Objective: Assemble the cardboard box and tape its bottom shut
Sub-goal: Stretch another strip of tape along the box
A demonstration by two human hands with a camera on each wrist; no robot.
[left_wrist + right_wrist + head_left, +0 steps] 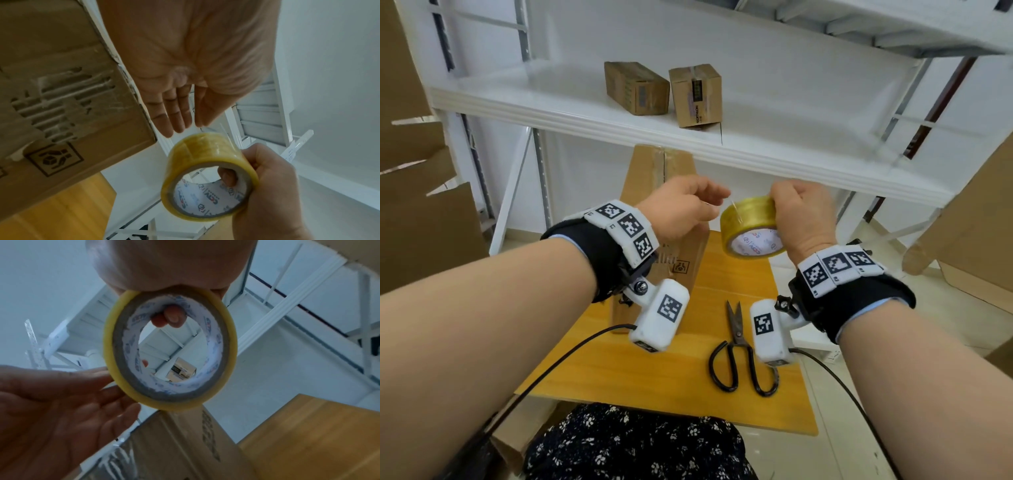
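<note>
The cardboard box (661, 219) stands on our wooden table (688, 359), behind our raised hands. Our right hand (804, 219) grips the tape roll (751, 228), one finger through its core; our left hand (681, 209) reaches fingers relaxed to the roll's edge, while scissors (739, 353) lie nearer us.

- Head view: bright, even, diffuse light; white metal shelf (619, 113) near blown out, no hard shadows.
- Soft shadow under black-handled scissors (739, 346) on the orange wooden bench (654, 370).
- Strong wide-angle bend at edges; shelf uprights curve, forearms swell at btm corners.
- Both wrist views dimmer, bluish cast, grainy.
- Left wrist view: left hand (185, 68) close to lens, soft + smeared; glare streaks on the yellowish clear packing-tape roll (207, 177).
- Right wrist view: palm at top out of focus, bg blurred.
</note>
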